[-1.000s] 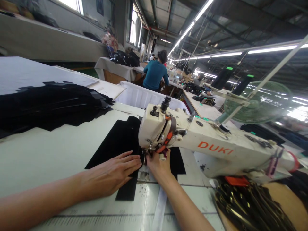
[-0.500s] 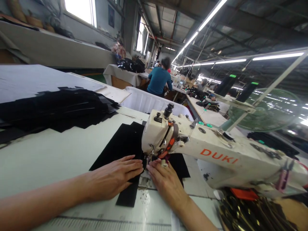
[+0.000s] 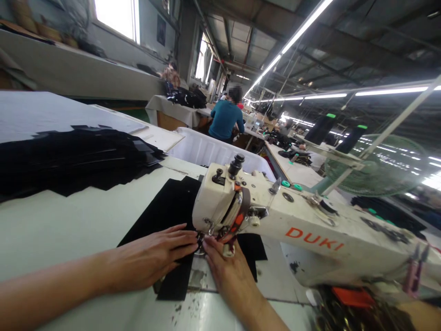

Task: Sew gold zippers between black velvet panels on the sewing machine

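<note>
Workshop: strip lights [image 3: 289,41] slant across the upper right of the frame; a bright window [image 3: 117,18] shows at upper left.
Co-worker: a person in a blue top [image 3: 223,120] sits facing away, upper middle.
Pale table [image 3: 86,225]: spreads over the lower left and lower middle.
Black cloth [image 3: 161,207]: lies flat on the table at the centre, running beneath the machine's head and showing on both sides of it.
Sewing machine [image 3: 275,216]: marked DUKI, reaches from the centre to the right edge; its head stands in front of part of the cloth.
Left hand [image 3: 161,250]: palm down on the cloth, fingers nearly straight and together, gripping nothing that shows.
Right hand [image 3: 229,271]: fingers partly bent, reaching under the head; the tips are poorly seen there, so I cannot tell whether they pinch the cloth.
Pile of black pieces [image 3: 79,158]: left side, well apart from the hands.
White bin [image 3: 213,149]: behind the head.
Right side: black thread cones [image 3: 320,128], a green fan [image 3: 379,168] behind them, and pink-handled snips [image 3: 411,276] lower down.
</note>
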Motion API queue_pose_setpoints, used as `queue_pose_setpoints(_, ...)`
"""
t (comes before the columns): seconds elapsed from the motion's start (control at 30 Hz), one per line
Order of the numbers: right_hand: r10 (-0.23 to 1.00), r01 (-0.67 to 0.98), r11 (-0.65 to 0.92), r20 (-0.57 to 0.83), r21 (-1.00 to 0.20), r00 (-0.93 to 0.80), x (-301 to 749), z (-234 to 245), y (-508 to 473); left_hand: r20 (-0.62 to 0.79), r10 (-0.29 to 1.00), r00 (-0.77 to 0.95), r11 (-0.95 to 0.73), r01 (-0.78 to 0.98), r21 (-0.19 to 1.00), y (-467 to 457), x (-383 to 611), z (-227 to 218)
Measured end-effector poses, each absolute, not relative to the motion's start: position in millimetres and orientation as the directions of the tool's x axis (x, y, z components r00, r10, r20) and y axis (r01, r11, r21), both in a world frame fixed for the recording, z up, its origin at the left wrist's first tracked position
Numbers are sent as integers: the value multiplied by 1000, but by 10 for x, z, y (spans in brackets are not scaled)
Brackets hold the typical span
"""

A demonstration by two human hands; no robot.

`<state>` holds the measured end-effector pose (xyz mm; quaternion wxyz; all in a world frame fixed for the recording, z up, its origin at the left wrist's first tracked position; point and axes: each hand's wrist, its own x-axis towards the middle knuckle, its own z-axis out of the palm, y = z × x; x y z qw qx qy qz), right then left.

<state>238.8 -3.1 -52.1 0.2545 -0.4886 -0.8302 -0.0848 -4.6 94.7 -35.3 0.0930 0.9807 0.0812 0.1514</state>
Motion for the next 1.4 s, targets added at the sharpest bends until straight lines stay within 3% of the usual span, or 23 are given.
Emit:
queue_pose_setpoints(0.23, 709, 829, 549, 584, -108, -394, 2384, -534, -45, 241, 274, 931, -917, 177, 357, 1020, -45, -324)
queue_pose_setpoints(0.47, 729, 846, 525, 563, -95, -389, 2360, -541, -55, 270, 188, 944, -965, 126, 231, 1000, -16, -343)
queue_pose_setpoints(0.63, 764, 862, 497, 521, -98, -381, 2367, -587, -45, 194, 192, 962, -964, 148, 219, 999, 14, -206)
queue_pose_setpoints(0.77, 780, 870, 481, 508, -112, -366, 2364, -617, -40, 241, 170, 956, -971, 121, 205, 1023, 23, -205)
queue_pose_setpoints(1.07, 686, 890, 449, 669, -82, -285, 2325, -485, -79, 293, 195, 936, -975, 152, 162, 1043, 21, -311)
queue_pose_setpoints(1.2, 682, 890, 448, 675, -81, -281, 2302, -431, -75, 285, 221, 933, -963, 162, 216, 1036, 28, -317)
queue_pose_setpoints(1.4, 697, 885, 452, 663, -109, -274, 2313, -415, -85, 191, 296, 936, -889, 196, 414, 1161, -75, -169)
